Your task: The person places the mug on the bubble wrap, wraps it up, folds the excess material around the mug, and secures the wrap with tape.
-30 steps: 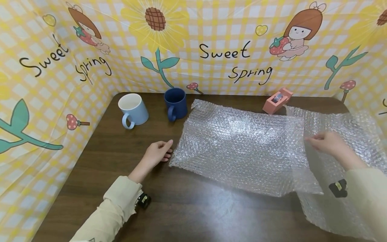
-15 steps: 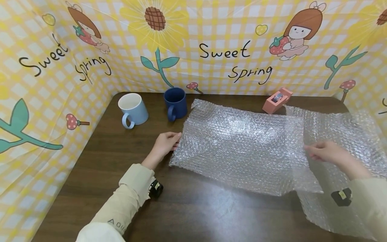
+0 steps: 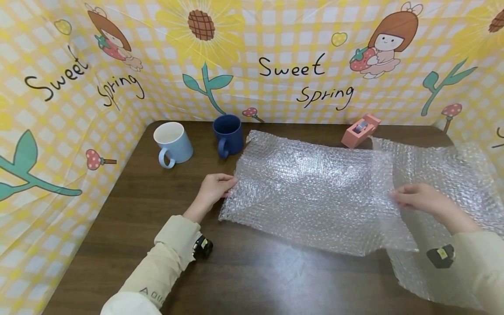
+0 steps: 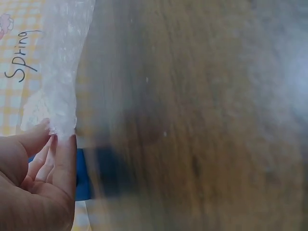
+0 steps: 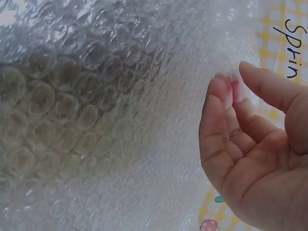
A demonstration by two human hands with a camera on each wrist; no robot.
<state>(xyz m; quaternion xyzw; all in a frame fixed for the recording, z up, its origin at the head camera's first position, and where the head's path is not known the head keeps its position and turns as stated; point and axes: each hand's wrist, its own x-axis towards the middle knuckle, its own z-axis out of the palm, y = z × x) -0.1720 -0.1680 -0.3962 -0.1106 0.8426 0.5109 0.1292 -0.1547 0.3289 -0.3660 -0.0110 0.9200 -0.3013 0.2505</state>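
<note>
A clear bubble wrap sheet (image 3: 311, 188) spreads across the middle of the table, its right end overlapping a second bubble wrap sheet (image 3: 433, 271). My left hand (image 3: 214, 188) pinches the upper sheet's left edge between thumb and fingers; the left wrist view shows the edge of the wrap (image 4: 62, 96) caught at the fingertips. On the opposite side, my right hand (image 3: 419, 199) holds the same sheet's right edge. Seen from the right wrist, the thumb and fingertips (image 5: 219, 89) close in on the plastic from both sides, with bubbles filling the left of that view.
A light blue mug (image 3: 179, 146) and a dark blue mug (image 3: 232, 138) stand at the back left of the brown table (image 3: 130, 210). Behind the wrap sits a pink tape dispenser (image 3: 358, 131). Yellow checked cloth (image 3: 291, 26) hangs around the back and sides.
My left hand has moved up and right to the sheet's left edge and taken hold of it. My right hand has dropped slightly, and the sheet has shifted a little left.
</note>
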